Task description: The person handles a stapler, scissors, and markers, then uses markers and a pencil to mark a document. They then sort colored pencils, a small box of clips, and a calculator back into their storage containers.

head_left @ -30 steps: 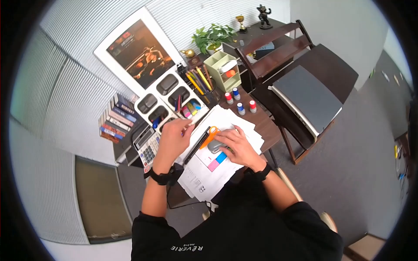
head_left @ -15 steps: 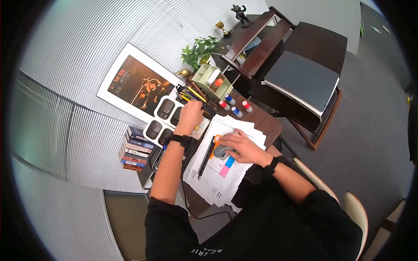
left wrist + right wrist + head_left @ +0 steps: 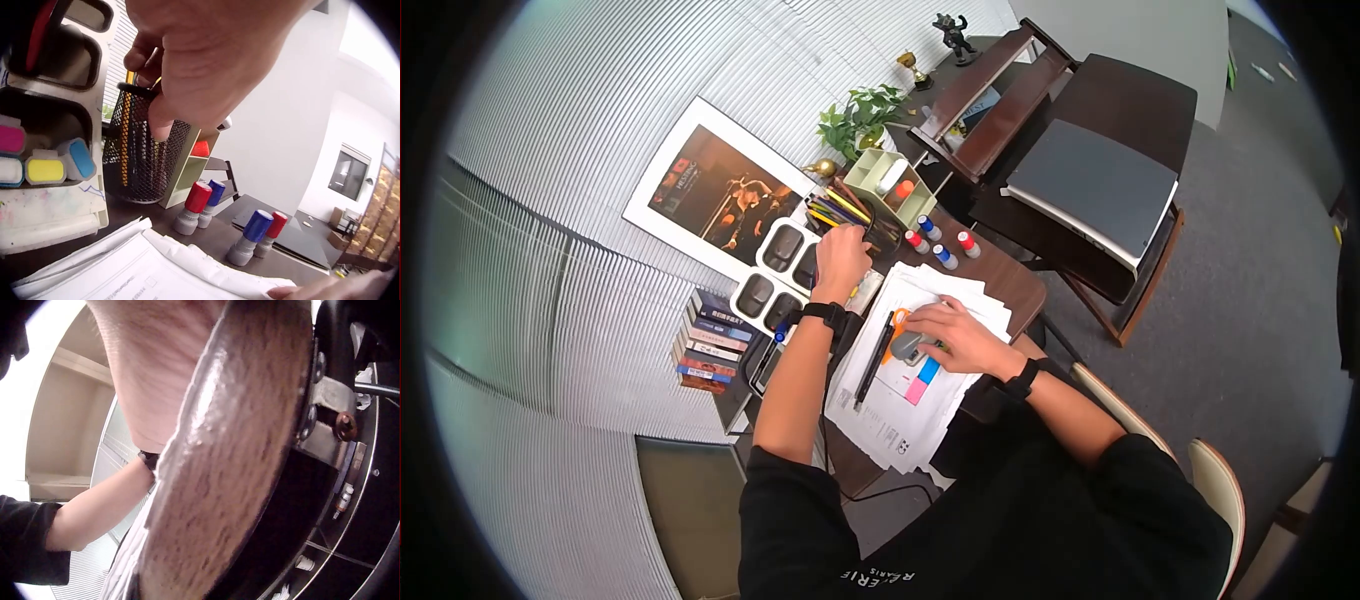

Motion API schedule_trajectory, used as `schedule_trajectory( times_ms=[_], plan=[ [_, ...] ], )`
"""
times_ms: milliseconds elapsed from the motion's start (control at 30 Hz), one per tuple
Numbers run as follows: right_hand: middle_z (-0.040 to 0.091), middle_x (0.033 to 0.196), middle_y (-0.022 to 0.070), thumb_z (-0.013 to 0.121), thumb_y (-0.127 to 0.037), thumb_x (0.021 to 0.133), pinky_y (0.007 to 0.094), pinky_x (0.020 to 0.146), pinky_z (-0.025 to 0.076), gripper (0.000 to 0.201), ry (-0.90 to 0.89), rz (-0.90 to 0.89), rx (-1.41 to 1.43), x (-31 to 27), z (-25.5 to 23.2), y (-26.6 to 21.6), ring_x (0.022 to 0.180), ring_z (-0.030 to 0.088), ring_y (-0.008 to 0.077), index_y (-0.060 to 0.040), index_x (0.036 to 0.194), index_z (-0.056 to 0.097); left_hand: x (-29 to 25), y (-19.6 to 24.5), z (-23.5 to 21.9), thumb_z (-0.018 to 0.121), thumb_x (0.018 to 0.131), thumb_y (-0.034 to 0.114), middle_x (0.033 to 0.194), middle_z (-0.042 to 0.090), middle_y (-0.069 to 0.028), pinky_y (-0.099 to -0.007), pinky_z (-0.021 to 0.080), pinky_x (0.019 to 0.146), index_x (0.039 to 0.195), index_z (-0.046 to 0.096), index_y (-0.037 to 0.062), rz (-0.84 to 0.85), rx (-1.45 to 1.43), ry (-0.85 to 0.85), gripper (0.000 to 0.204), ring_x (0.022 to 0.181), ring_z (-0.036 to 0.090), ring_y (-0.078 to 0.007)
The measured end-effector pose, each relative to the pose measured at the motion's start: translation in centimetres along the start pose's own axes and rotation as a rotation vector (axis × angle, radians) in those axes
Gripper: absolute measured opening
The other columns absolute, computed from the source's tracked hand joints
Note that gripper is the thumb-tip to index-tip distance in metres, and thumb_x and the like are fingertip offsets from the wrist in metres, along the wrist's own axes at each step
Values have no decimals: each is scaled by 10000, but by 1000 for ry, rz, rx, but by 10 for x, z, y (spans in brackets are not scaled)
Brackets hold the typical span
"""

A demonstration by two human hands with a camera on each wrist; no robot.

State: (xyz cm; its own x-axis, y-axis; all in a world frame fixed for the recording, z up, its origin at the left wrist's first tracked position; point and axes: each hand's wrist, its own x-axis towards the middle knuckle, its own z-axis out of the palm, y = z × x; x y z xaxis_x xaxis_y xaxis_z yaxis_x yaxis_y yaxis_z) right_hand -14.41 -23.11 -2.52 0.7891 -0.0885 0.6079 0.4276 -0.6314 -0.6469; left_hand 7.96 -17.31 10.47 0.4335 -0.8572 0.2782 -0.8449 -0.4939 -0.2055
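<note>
My left hand (image 3: 842, 265) is at the black mesh pen holder (image 3: 153, 150). In the left wrist view its thumb lies against the outside of the mesh and the other fingers curl over the rim, gripping it. Pencils (image 3: 838, 208) stick up out of the holder. My right hand (image 3: 962, 340) rests over the stack of papers (image 3: 880, 425) with fingers extended beside a grey rounded item (image 3: 907, 347). Orange-handled scissors (image 3: 898, 322), a black pen-like stick (image 3: 872, 368) and blue and pink sticky tabs (image 3: 920, 382) lie on the papers.
A white organizer (image 3: 770, 277) with highlighters (image 3: 45, 169) stands left of the holder. Red- and blue-capped bottles (image 3: 945, 257) and a green shelf box (image 3: 890, 185) are to its right. Books (image 3: 710, 340), a framed picture (image 3: 720, 195) and a chair with a laptop-like slab (image 3: 1095, 185) surround the desk.
My left hand has moved from the organizer's front edge up to the pen holder and now grips its rim. The right hand stays over the papers. The head view has turned.
</note>
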Motion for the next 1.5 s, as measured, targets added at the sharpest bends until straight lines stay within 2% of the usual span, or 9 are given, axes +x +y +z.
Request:
schedule_trajectory(
  times_ms=[300, 567, 767, 967, 1000, 1033, 1133, 1167, 1500],
  plan=[
    [635, 1217, 81, 707, -99, 833, 536, 1110, 323, 432, 36, -22, 20, 2, 2, 0, 1213, 558, 257, -94, 1256, 617, -23, 17, -47, 780, 734, 101, 792, 639, -151, -467, 528, 684, 778, 652, 10, 75, 13, 30, 163, 829, 654, -356],
    [638, 1238, 77, 711, -98, 837, 533, 1106, 321, 418, 41, 0, 21, 4, 0, -6, 1215, 564, 261, -98, 1245, 621, -129, 50, -142, 740, 722, 50, 817, 602, -140, -456, 487, 702, 806, 604, 19, 42, -66, 35, 163, 863, 596, -359],
    [635, 1245, 73, 720, -130, 846, 512, 1097, 336, 426, 55, 27, -85, 5, 5, -6, 1212, 569, 246, -104, 1259, 617, -220, 69, -99, 747, 724, 59, 807, 589, -140, -449, 479, 711, 816, 605, 12, -55, -189, -66, 176, 837, 577, -355],
    [610, 1276, 111, 719, -125, 846, 563, 1112, 302, 455, 227, -17, -294, 2, 1, -30, 1248, 538, 286, -93, 1282, 591, -244, 97, -68, 753, 760, 52, 824, 594, -150, -431, 478, 732, 944, 649, -29, -185, -178, -12, 226, 833, 570, -346],
    [644, 1180, 133, 710, -92, 845, 497, 1012, 432, 395, 296, -43, -306, 1, -4, -42, 1135, 605, 299, -74, 1228, 618, -245, 96, -64, 753, 762, 45, 833, 599, -151, -433, 475, 740, 981, 651, -35, -169, -178, 43, 255, 835, 569, -346],
    [644, 1180, 133, 710, -92, 845, 497, 1012, 432, 395, 291, -30, -306, -7, -3, -49, 1135, 605, 299, -74, 1228, 618, -247, 95, -61, 754, 764, 38, 843, 603, -152, -435, 473, 749, 1019, 653, -42, -153, -180, 97, 285, 837, 567, -347],
    [688, 801, 140, 698, -14, 854, 334, 608, 539, 166, 232, 134, 95, -28, 6, -68, 667, 673, 256, -5, 1019, 707, -257, 97, -67, 754, 769, 9, 900, 626, -151, -428, 477, 788, 1132, 645, -49, -181, -255, 113, 384, 879, 580, -339],
    [691, 811, 149, 698, -16, 856, 346, 619, 544, 151, 170, 219, 249, -32, 10, -76, 677, 679, 261, 6, 1005, 707, -261, 98, -70, 757, 768, -1, 926, 636, -151, -424, 480, 804, 1158, 642, -50, -192, -273, 160, 409, 898, 586, -338],
    [620, 759, 124, 713, -116, 832, 417, 621, 506, 114, -69, 63, 112, -30, 38, -69, 695, 637, 320, -15, 841, 659, -272, 100, -72, 718, 787, -51, 1062, 658, -156, -430, 493, 890, 1171, 643, -42, -206, -341, 238, 391, 994, 615, -350]
  ],
)
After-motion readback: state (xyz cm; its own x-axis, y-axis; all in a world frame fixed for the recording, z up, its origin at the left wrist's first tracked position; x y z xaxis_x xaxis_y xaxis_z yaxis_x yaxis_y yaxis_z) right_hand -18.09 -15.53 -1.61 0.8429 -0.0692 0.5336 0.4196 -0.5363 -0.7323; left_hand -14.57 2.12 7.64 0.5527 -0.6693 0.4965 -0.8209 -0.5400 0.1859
